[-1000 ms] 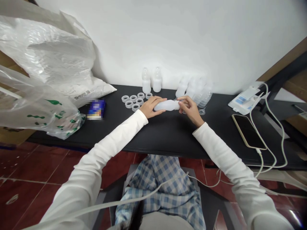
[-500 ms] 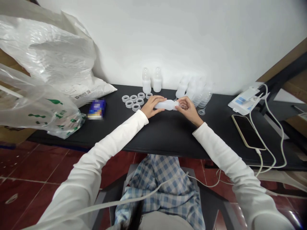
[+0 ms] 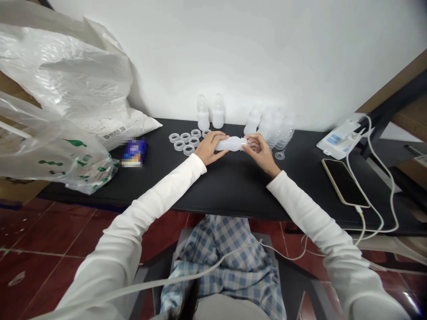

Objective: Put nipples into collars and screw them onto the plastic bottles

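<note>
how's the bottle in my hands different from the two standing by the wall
The held bottle lies sideways between the left hand and right hand; the two standing bottles are upright on the table, untouched. The standing bottles show domed caps; the held bottle's neck is hidden by the right hand. All are translucent white.

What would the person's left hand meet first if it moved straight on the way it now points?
The left hand wraps the lying bottle, so that comes first. Beyond it, the line seems to pass just right of the two upright bottles toward the wall; depth is unclear.
</note>
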A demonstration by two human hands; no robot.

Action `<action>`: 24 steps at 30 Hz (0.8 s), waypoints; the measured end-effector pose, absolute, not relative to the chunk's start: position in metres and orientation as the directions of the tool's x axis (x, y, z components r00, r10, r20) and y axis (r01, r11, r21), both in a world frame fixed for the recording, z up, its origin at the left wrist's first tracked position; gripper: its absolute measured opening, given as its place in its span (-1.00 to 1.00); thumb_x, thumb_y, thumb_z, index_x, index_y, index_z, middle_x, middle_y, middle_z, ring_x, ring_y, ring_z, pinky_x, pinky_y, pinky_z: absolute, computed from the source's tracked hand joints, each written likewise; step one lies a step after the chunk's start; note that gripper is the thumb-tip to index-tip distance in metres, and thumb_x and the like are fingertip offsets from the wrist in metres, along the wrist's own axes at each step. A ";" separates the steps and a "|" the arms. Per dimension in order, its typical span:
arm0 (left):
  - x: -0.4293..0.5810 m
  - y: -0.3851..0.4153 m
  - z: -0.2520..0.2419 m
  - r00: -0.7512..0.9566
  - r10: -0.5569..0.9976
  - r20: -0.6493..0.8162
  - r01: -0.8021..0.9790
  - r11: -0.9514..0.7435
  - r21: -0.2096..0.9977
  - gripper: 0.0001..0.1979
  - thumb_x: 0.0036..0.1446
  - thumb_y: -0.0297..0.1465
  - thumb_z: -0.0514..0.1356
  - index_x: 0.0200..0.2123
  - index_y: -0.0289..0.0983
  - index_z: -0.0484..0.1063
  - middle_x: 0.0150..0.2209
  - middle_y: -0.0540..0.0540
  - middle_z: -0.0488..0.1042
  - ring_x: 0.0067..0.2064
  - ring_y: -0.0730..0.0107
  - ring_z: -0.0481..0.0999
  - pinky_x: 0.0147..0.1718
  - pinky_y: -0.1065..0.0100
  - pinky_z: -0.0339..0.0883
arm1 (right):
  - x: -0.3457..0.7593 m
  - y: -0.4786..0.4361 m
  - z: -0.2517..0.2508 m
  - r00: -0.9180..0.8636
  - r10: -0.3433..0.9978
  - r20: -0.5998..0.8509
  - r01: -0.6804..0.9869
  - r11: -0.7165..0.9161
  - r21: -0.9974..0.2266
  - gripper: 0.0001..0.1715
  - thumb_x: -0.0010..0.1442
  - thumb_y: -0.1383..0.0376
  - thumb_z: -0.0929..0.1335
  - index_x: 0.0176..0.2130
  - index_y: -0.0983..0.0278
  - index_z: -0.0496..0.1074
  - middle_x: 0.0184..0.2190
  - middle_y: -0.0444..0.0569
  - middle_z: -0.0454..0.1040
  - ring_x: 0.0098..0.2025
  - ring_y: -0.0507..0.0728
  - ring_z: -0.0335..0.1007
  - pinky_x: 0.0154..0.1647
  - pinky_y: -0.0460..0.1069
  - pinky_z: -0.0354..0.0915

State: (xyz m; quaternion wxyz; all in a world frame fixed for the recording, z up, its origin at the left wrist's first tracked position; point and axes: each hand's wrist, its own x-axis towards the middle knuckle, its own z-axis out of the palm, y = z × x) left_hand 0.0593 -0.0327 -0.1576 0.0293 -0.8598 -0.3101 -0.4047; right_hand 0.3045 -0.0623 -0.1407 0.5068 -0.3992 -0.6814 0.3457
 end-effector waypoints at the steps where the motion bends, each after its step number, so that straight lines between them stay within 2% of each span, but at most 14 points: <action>1: 0.061 -0.035 -0.157 0.469 0.530 0.706 0.568 -0.793 0.218 -0.54 0.28 -0.23 0.24 0.18 -0.25 0.34 0.09 -0.30 0.45 0.16 0.04 0.47 0.18 -0.04 0.38 | 0.305 -0.063 -0.139 -0.160 0.891 0.426 0.223 0.453 -0.863 -0.46 0.13 -0.13 0.47 -0.04 0.10 0.38 -0.14 -0.08 0.47 -0.17 0.11 0.46 -0.14 0.03 0.47; 4: 0.063 -0.038 -0.155 0.430 0.588 0.685 0.603 -0.752 0.267 -0.50 0.26 -0.24 0.26 0.20 -0.26 0.32 0.11 -0.30 0.43 0.18 0.02 0.47 0.20 -0.04 0.38 | 0.307 -0.064 -0.138 -0.146 0.885 0.442 0.288 0.466 -0.837 -0.41 0.16 -0.16 0.44 0.03 0.09 0.38 -0.11 -0.05 0.47 -0.18 0.12 0.47 -0.12 0.06 0.46; 8: 0.064 -0.038 -0.157 0.399 0.643 0.654 0.623 -0.713 0.321 -0.47 0.24 -0.23 0.27 0.22 -0.28 0.29 0.12 -0.30 0.40 0.19 0.01 0.46 0.17 -0.01 0.42 | 0.309 -0.063 -0.141 -0.159 0.879 0.449 0.273 0.476 -0.836 -0.29 0.16 -0.16 0.44 0.16 0.05 0.28 -0.12 -0.06 0.48 -0.20 0.11 0.49 -0.10 0.06 0.46; 10: 0.064 -0.037 -0.158 0.394 0.669 0.630 0.625 -0.698 0.350 -0.46 0.24 -0.22 0.26 0.22 -0.29 0.29 0.13 -0.31 0.39 0.20 0.00 0.45 0.15 -0.01 0.44 | 0.309 -0.063 -0.142 -0.167 0.865 0.473 0.284 0.502 -0.817 -0.32 0.22 -0.13 0.40 0.20 0.05 0.22 -0.11 -0.05 0.49 -0.18 0.12 0.50 -0.08 0.08 0.46; 12: 0.064 -0.036 -0.160 0.390 0.686 0.615 0.626 -0.687 0.369 -0.46 0.25 -0.21 0.25 0.21 -0.30 0.28 0.13 -0.31 0.38 0.20 0.00 0.45 0.14 -0.01 0.44 | 0.312 -0.063 -0.139 -0.158 0.829 0.536 0.369 0.553 -0.747 -0.41 0.31 -0.06 0.34 0.21 0.09 0.22 -0.08 0.00 0.50 -0.14 0.16 0.51 -0.03 0.12 0.45; 14: 0.064 -0.035 -0.161 0.386 0.689 0.614 0.627 -0.684 0.373 -0.47 0.25 -0.20 0.25 0.21 -0.29 0.27 0.12 -0.29 0.39 0.19 0.03 0.45 0.16 0.00 0.43 | 0.318 -0.062 -0.134 -0.140 0.769 0.624 0.541 0.587 -0.602 -0.53 0.35 0.02 0.30 0.16 0.14 0.29 -0.05 0.07 0.49 -0.07 0.22 0.49 0.05 0.19 0.41; 16: 0.064 -0.034 -0.162 0.379 0.682 0.625 0.628 -0.686 0.368 -0.48 0.25 -0.21 0.25 0.20 -0.28 0.27 0.11 -0.28 0.39 0.19 0.05 0.45 0.17 0.00 0.41 | 0.328 -0.059 -0.129 -0.109 0.711 0.695 0.735 0.528 -0.425 -0.65 0.37 0.10 0.26 0.06 0.18 0.39 -0.03 0.12 0.46 0.03 0.29 0.44 0.14 0.27 0.35; 18: 0.064 -0.034 -0.162 0.373 0.674 0.638 0.629 -0.689 0.359 -0.49 0.24 -0.24 0.25 0.19 -0.27 0.27 0.12 -0.28 0.39 0.19 0.04 0.44 0.19 0.00 0.39 | 0.339 -0.055 -0.125 -0.030 0.676 0.736 0.862 0.390 -0.323 -0.67 0.40 0.15 0.21 0.01 0.20 0.42 0.01 0.18 0.42 0.07 0.34 0.40 0.16 0.32 0.30; 21: 0.063 -0.033 -0.163 0.365 0.669 0.647 0.637 -0.687 0.351 -0.49 0.22 -0.28 0.26 0.18 -0.28 0.27 0.12 -0.30 0.38 0.21 0.00 0.42 0.22 -0.04 0.35 | 0.354 -0.047 -0.128 0.063 0.657 0.752 0.934 0.227 -0.277 -0.62 0.39 0.13 0.21 0.05 0.26 0.39 0.07 0.26 0.35 0.10 0.40 0.35 0.11 0.36 0.31; 24: 0.063 -0.031 -0.165 0.346 0.671 0.656 0.658 -0.672 0.340 -0.50 0.20 -0.30 0.27 0.17 -0.28 0.28 0.12 -0.31 0.38 0.21 -0.03 0.41 0.23 -0.07 0.33 | 0.361 -0.040 -0.134 0.086 0.686 0.723 0.952 0.156 -0.262 -0.60 0.35 0.12 0.25 0.05 0.31 0.37 0.05 0.32 0.32 0.10 0.44 0.31 0.07 0.41 0.31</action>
